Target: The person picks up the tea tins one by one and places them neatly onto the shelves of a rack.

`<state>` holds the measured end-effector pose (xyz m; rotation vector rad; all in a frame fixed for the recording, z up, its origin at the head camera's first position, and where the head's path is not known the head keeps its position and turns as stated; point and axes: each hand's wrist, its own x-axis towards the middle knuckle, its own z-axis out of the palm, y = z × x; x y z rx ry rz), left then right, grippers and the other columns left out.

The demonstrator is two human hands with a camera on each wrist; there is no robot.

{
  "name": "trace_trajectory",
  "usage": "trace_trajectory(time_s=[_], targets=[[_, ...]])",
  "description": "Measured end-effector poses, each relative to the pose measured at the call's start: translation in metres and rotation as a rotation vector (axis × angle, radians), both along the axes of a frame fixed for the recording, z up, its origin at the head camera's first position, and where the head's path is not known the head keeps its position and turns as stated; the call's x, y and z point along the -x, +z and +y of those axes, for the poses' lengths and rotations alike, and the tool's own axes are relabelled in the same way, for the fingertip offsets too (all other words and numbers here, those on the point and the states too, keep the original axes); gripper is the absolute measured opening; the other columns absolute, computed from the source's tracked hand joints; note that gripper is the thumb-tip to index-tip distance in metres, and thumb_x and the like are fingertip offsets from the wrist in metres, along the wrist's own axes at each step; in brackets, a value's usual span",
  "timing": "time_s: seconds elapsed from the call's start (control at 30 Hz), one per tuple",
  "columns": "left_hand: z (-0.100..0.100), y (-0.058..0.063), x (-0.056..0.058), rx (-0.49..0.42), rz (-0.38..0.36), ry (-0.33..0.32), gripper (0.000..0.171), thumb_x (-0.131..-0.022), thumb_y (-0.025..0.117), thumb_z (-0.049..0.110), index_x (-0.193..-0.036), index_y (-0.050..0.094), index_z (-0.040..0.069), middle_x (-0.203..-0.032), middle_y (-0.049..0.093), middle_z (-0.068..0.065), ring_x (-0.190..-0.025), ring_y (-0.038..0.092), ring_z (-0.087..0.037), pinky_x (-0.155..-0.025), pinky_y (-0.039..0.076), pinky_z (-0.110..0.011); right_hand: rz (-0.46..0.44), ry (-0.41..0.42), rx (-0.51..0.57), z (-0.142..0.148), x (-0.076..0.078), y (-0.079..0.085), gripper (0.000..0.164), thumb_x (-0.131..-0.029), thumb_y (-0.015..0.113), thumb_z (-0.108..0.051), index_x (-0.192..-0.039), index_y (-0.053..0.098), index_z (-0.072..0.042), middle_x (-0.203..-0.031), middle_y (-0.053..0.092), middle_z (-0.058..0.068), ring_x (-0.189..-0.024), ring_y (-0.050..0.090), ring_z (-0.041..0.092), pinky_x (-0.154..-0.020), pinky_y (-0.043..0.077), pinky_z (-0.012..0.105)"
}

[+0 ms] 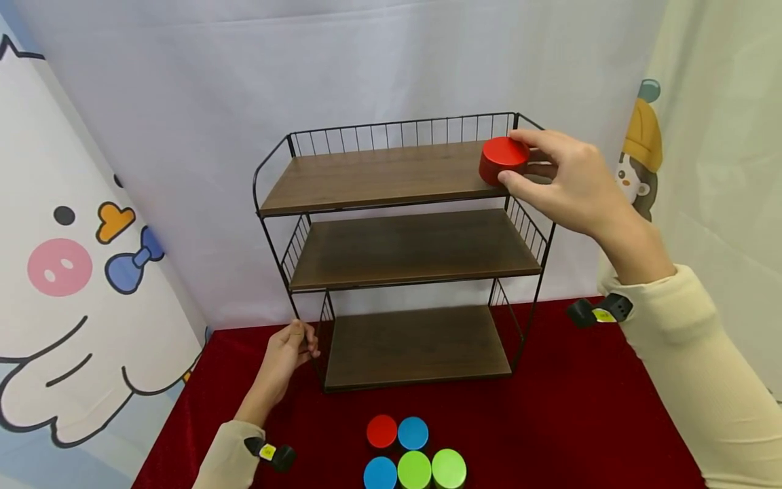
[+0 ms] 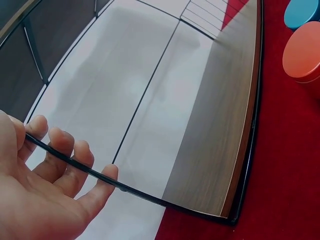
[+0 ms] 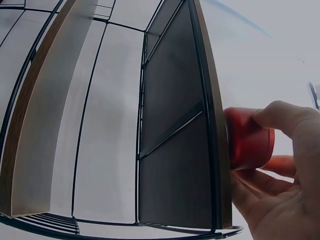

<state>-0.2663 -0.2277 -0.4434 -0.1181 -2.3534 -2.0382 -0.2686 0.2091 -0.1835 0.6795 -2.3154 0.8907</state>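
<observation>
A three-tier shelf rack (image 1: 400,248) with brown boards and a black wire frame stands in the middle of the head view. My right hand (image 1: 571,180) pinches a red round tin (image 1: 504,157) between thumb and fingers at the right end of the top board. In the right wrist view the tin (image 3: 248,139) is against the board's upper side, or very close to it. Low on the rack's left side, my left hand (image 1: 290,350) has its fingers curled round a thin black upright (image 2: 142,196), which crosses in front of the fingers in the left wrist view.
On the red cloth (image 1: 550,421) before the rack sit a red tin (image 1: 381,431), two blue tins (image 1: 413,433) and two green tins (image 1: 449,468), grouped closely. A white curtain (image 1: 379,61) hangs behind. A cartoon-printed panel (image 1: 61,204) stands at the left.
</observation>
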Motion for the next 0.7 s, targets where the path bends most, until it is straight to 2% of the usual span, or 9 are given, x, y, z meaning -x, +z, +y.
trace_trajectory(time_s=[0.13,0.3,0.43,0.7], targets=[[0.001,0.0012,-0.0013,-0.011,0.001,0.005,0.053,-0.112,0.028,0.044,-0.094,0.051,0.0,-0.088,0.052,-0.005,-0.08,0.06,-0.018,-0.08,0.057,-0.029,-0.01,-0.048,-0.027,0.0006,0.0025,-0.0007,0.048,-0.096,0.072,-0.019,-0.141,0.06,-0.003,-0.132,0.065,0.018,-0.109,0.071,0.034,-0.089,0.051,0.008],[0.0017,0.003,-0.002,-0.017,-0.006,0.002,0.053,-0.111,0.029,0.044,-0.094,0.051,-0.001,-0.088,0.052,-0.006,-0.08,0.059,-0.018,-0.083,0.057,-0.033,-0.035,-0.069,-0.026,-0.0003,0.0051,-0.0013,0.046,-0.097,0.07,-0.026,-0.138,0.062,-0.005,-0.131,0.065,0.018,-0.108,0.071,0.035,-0.087,0.052,0.009],[0.0016,0.0034,-0.0021,-0.017,-0.019,0.002,0.05,-0.112,0.03,0.042,-0.096,0.051,0.0,-0.089,0.052,-0.006,-0.081,0.06,-0.018,-0.086,0.057,-0.037,-0.061,-0.089,-0.022,-0.0005,0.0059,-0.0012,0.047,-0.098,0.069,-0.028,-0.139,0.062,-0.006,-0.133,0.064,0.018,-0.11,0.071,0.036,-0.091,0.057,0.02],[0.0015,0.0036,-0.0016,-0.021,-0.018,-0.002,0.049,-0.112,0.029,0.041,-0.096,0.052,0.0,-0.089,0.052,-0.006,-0.082,0.059,-0.019,-0.085,0.057,-0.036,-0.088,-0.1,0.0,0.0006,0.0077,-0.0022,0.05,-0.098,0.069,-0.029,-0.14,0.061,-0.004,-0.135,0.063,0.02,-0.109,0.071,0.038,-0.084,0.054,0.01]])
